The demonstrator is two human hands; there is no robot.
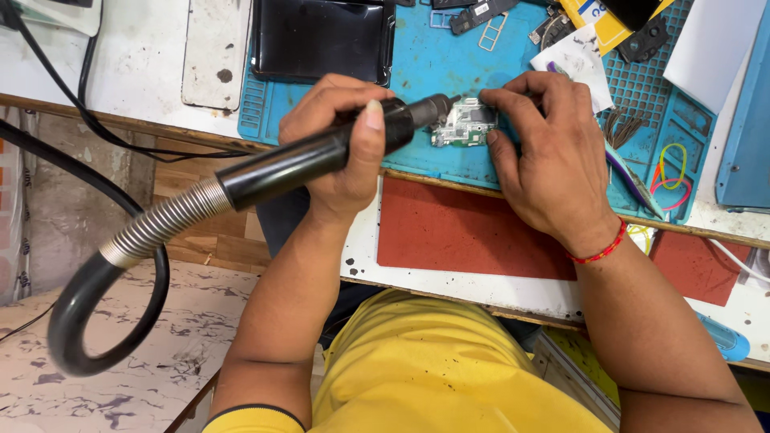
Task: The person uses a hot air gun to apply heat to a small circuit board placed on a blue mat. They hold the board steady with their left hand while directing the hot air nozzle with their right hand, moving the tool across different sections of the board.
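My left hand (341, 144) grips a black rotary tool handpiece (321, 152) with a flexible ribbed shaft (160, 224) trailing off to the left. Its tip touches a small green circuit board (465, 124) lying on a blue work mat (441, 56). My right hand (545, 152) pins the board down, thumb and fingers pinching its right edge. A red thread band circles my right wrist.
A black tablet-like panel (321, 36) lies at the mat's top left. Small black parts (481, 12), white tissue (577, 60), tweezers (634, 176) and coloured rubber bands (670, 168) sit on the right. A red mat (465, 232) is nearer me. Black cables (88, 80) run on the left.
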